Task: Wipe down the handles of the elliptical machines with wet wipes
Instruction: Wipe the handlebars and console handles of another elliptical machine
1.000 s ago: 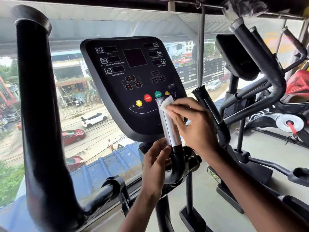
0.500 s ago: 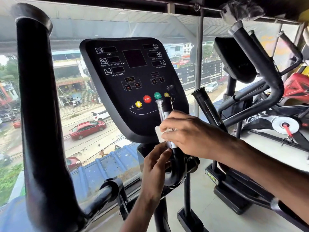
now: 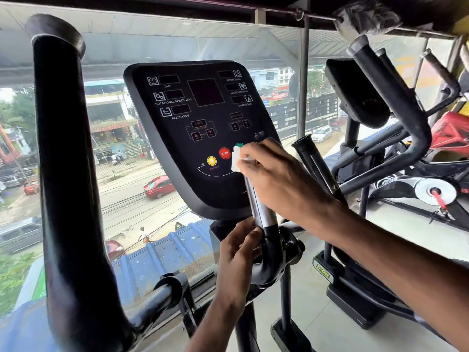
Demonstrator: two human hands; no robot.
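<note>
Head view: the right grip (image 3: 274,179) is curling its fingers round a folded white wet wipe (image 3: 236,158) and pressing it against the top end of the short silver handle (image 3: 260,209). That handle is rising at a tilt in front of the lower right corner of the black console (image 3: 193,128). The wipe is covering the handle tip, just beside the red STOP button (image 3: 224,153). The left grip (image 3: 237,252) is wrapping its fingers round the black elbow (image 3: 272,252) at the foot of the same handle, directly below the silver section, and is holding nothing else. A thick black moving handle (image 3: 66,174) is standing at the left of the view. A second short handle (image 3: 312,161) is showing behind the right wrist. A neighbouring elliptical machine (image 3: 396,110) is standing to the right, and a window (image 3: 127,199) is running behind the console.
</note>
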